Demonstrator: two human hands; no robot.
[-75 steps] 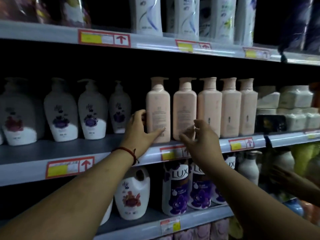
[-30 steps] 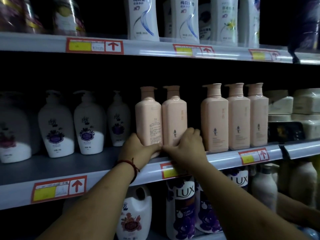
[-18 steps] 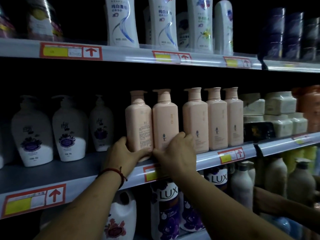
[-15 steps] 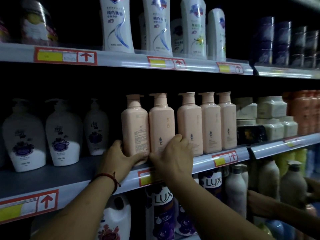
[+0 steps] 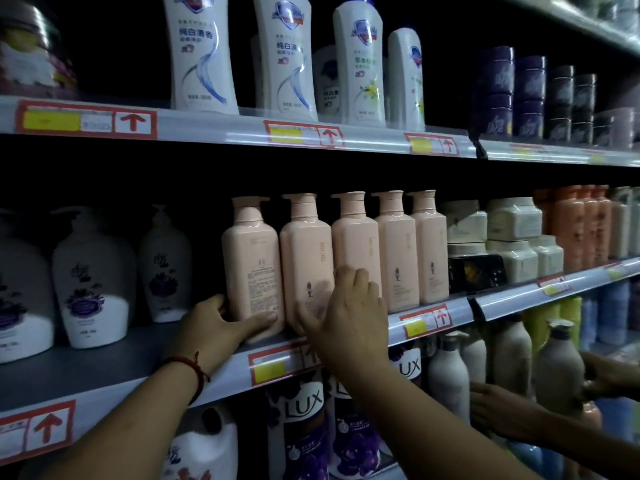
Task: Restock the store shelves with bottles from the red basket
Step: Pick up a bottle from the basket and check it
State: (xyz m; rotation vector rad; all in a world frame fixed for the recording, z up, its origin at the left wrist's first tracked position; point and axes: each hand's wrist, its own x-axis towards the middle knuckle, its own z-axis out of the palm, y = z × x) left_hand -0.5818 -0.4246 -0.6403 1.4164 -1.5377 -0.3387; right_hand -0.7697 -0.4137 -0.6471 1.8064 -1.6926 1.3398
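The left hand [image 5: 218, 323] is gripping the leftmost pink bottle [image 5: 251, 258] low down, with the thumb lying across the bottom of its printed face and the fingers curling round its far-left side. The right hand [image 5: 349, 317] is wrapping the lower part of the 2nd pink bottle [image 5: 306, 251], just to the right of that grip. Its thumb is pressing the bottle's front and its bent fingertips are reaching the seam with the next bottle, though blur is softening the outline. Both bottles are standing upright and touching each other on the grey shelf [image 5: 104, 362]. They are matte peach-pink and square-shouldered, with a short pump collar of the same colour; the 1st is showing small print, the 2nd a small dark emblem. Right of the right hand, 3 more pink bottles [image 5: 394, 251] are standing in the same row. Left of the left hand, white pump bottles [image 5: 91, 282] with purple flowers are sitting well apart. Below both grips, a red and yellow price tag [image 5: 273, 367] is running along the rail, and purple LUX bottles [image 5: 304, 427] are standing beneath it. A red cord bracelet [image 5: 188, 367] is circling the left wrist.
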